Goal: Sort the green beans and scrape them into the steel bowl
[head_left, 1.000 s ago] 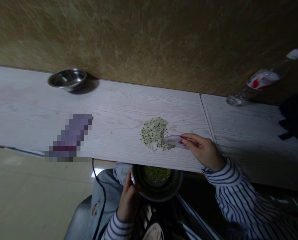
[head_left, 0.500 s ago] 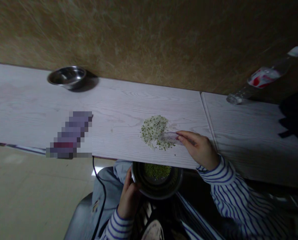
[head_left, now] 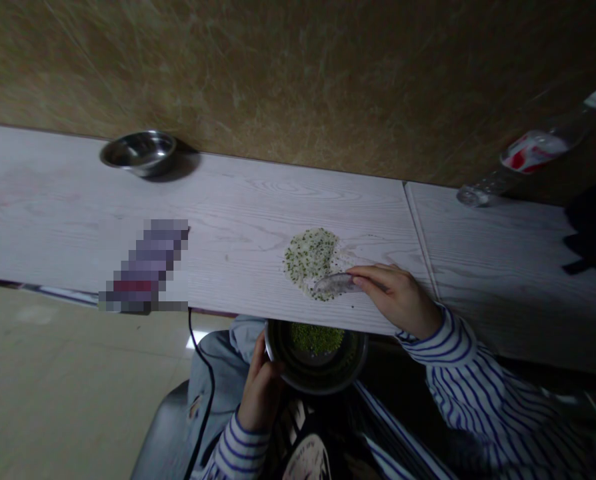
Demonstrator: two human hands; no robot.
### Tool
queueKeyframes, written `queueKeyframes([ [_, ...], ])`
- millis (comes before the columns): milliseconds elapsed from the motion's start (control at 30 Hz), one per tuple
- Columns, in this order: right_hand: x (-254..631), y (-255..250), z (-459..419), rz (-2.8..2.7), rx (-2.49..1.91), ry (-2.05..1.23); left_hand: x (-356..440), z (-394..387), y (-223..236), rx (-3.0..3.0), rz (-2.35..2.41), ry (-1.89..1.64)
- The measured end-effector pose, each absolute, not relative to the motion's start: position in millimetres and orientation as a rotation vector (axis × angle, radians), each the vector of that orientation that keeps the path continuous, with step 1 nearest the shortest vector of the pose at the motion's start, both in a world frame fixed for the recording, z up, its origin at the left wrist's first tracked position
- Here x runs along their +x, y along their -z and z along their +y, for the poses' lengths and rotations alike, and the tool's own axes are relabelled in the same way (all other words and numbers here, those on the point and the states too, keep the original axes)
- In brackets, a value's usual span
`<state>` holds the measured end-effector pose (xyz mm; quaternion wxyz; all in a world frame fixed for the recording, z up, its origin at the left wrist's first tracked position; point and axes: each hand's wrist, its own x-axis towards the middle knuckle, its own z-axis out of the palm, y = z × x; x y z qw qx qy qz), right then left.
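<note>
My left hand (head_left: pixel 261 387) grips the left rim of a metal bowl (head_left: pixel 318 387), held over my lap just under the table's front edge. Many small green beans (head_left: pixel 315 338), which look like mung beans, lie in that bowl. Between the thumb and fingers of my right hand (head_left: pixel 398 293) is a thin, see-through purplish plastic piece (head_left: pixel 335 283) with a rounded edge; its exact kind is unclear. Its far end rests in the lower right of a flat heap of white grains mixed with green beans (head_left: pixel 311 257) on the table.
A second metal bowl (head_left: pixel 141 155) stands by the wall at the back left of the pale wooden table (head_left: pixel 248 220). A pixelated purplish flat object (head_left: pixel 151 263) lies near the front edge, with a black cable (head_left: pixel 209 373) below. A plastic bottle (head_left: pixel 533 153) and a dark object (head_left: pixel 593 233) are at right.
My right hand has drawn the plastic piece left, then down along the heap's lower right side. A few beans are shifted, and one lies apart nearer the table edge. My left hand keeps the bowl still.
</note>
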<state>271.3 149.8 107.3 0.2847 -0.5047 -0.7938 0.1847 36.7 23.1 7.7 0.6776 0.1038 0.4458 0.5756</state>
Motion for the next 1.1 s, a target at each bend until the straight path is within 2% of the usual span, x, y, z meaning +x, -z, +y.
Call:
queueKeyframes([
  [300, 276, -111, 142, -2.162, -1.294, -0.53, 37, 24, -5, 0.215, 0.998, -1.308],
  [1100, 294, -103, 126, -1.961, -1.486, -0.578, 36, 23, -10, 0.191, 0.97, -1.303],
])
